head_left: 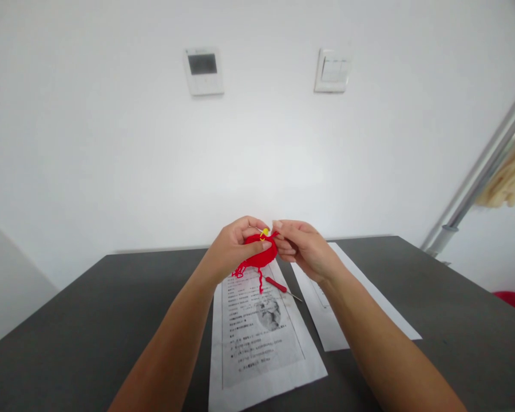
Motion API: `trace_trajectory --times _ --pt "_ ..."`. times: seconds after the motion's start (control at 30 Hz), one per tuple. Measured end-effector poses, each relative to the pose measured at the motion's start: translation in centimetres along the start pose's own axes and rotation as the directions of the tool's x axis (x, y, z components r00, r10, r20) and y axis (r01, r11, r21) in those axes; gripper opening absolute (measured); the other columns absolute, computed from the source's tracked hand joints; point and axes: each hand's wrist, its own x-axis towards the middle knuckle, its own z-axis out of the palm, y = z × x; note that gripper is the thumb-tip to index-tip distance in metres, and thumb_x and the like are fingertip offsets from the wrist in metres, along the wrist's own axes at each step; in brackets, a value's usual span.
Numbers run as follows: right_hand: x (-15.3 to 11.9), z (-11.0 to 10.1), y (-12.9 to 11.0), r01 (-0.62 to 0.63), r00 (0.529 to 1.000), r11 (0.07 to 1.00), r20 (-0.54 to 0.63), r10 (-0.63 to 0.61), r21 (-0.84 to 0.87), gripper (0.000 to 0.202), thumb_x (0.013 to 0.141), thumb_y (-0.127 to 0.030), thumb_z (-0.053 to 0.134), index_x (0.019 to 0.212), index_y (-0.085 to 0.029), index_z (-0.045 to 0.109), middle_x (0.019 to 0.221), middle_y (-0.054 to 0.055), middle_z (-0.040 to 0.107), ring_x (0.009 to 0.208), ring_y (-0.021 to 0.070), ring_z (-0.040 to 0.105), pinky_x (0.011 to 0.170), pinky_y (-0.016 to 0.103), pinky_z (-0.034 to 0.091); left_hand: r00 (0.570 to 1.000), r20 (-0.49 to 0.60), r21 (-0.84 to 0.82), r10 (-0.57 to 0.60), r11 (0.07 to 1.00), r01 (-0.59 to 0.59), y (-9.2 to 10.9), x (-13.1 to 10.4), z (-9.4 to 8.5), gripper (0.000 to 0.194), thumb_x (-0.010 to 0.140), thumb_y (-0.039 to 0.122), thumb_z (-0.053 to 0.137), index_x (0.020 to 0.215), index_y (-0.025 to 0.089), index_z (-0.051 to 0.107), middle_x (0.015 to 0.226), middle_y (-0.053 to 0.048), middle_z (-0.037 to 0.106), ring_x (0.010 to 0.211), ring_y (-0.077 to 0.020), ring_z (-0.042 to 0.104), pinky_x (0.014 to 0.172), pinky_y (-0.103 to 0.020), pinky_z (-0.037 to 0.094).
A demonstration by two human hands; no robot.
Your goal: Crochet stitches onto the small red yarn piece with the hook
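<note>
My left hand [232, 246] is closed on a red crocheted piece [261, 259], with the thumb lying across its front. A small yellow stitch marker [265, 232] sits at the piece's upper edge. Beside it, my right hand [304, 246] pinches red yarn [275, 234] at the piece's right side. Loose red strands and a yarn tail [260, 281] hang below the work. A crochet hook [277, 284] with a red handle and thin metal shaft lies on the printed sheet under my hands, touched by neither.
The printed sheet [257, 355] rests on a dark table [90, 343]. Another paper [369, 297] lies to the right, partly behind my right forearm. A white wall with a control panel [205, 71] and a switch [332, 71] rises behind. A grey pole [484, 177] stands at right.
</note>
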Motion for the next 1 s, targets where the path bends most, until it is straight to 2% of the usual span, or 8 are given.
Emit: trace_trajectory --times 0.17,0.3,0.4,0.57,0.7,1.0 --pt "-0.1 0.0 0.2 0.147 0.97 0.945 -0.147 -0.196 -0.293 0.054 0.084 -0.072 0.057 0.067 -0.022 0.05 0.057 -0.005 0.046 0.053 0.011 0.041 0.052 0.026 0.035 0.994 -0.1 -0.073 0.038 0.996 -0.045 0.3 -0.2 0.4 0.037 0.063 0.027 0.088 0.087 0.018 0.061 0.07 0.002 0.072 0.059 -0.0117 0.064 0.059 -0.022 0.048" --pt "-0.5 0.6 0.5 0.2 0.959 0.87 -0.093 -0.268 -0.45 0.034 0.09 -0.054 0.06 0.081 -0.022 0.055 0.074 -0.002 0.057 0.066 0.0143 0.051 0.061 0.029 0.041 0.969 -0.209 -0.137 0.128 0.978 -0.159 0.4 -0.4 0.7 0.034 0.065 0.026 0.085 0.087 0.018 0.06 0.069 0.003 0.071 0.058 -0.0111 0.063 0.057 -0.022 0.048" --pt "-0.7 0.9 0.6 0.234 0.943 0.824 -0.087 -0.322 -0.517 0.023 0.092 -0.043 0.059 0.084 -0.022 0.055 0.078 0.0 0.06 0.07 0.0157 0.054 0.064 0.03 0.041 0.963 -0.216 -0.121 0.162 0.974 -0.191 0.7 -0.6 0.8 0.03 0.067 0.024 0.083 0.088 0.018 0.061 0.073 0.003 0.071 0.061 -0.0107 0.063 0.059 -0.021 0.048" --pt "-0.8 0.7 0.8 0.244 0.943 0.839 -0.084 -0.323 -0.486 0.021 0.093 -0.038 0.054 0.08 -0.022 0.052 0.072 -0.002 0.054 0.066 0.015 0.049 0.061 0.029 0.038 0.958 -0.206 -0.071 0.199 0.973 -0.218 1.0 -0.9 0.6 0.024 0.067 0.021 0.081 0.085 0.016 0.065 0.08 0.001 0.071 0.066 -0.0098 0.062 0.062 -0.02 0.048" --pt "-0.8 0.8 0.9 0.232 0.95 0.864 -0.086 -0.3 -0.448 0.022 0.095 -0.039 0.052 0.081 -0.022 0.05 0.071 -0.002 0.054 0.066 0.0156 0.049 0.061 0.03 0.038 0.949 -0.235 -0.087 0.211 0.968 -0.237 1.0 -0.9 0.4 0.026 0.068 0.02 0.079 0.092 0.017 0.069 0.081 0.0 0.072 0.07 -0.0106 0.064 0.063 -0.02 0.049" --pt "-1.1 1.0 0.6 0.283 0.924 0.857 -0.117 -0.364 -0.43 0.017 0.096 -0.035 0.053 0.084 -0.023 0.051 0.072 -0.003 0.052 0.064 0.0142 0.046 0.06 0.029 0.037 0.96 -0.237 -0.107 0.147 0.979 -0.176 1.2 -0.9 0.2 0.018 0.075 0.03 0.078 0.083 0.016 0.072 0.065 0.0 0.072 0.056 -0.0088 0.06 0.055 -0.018 0.047"
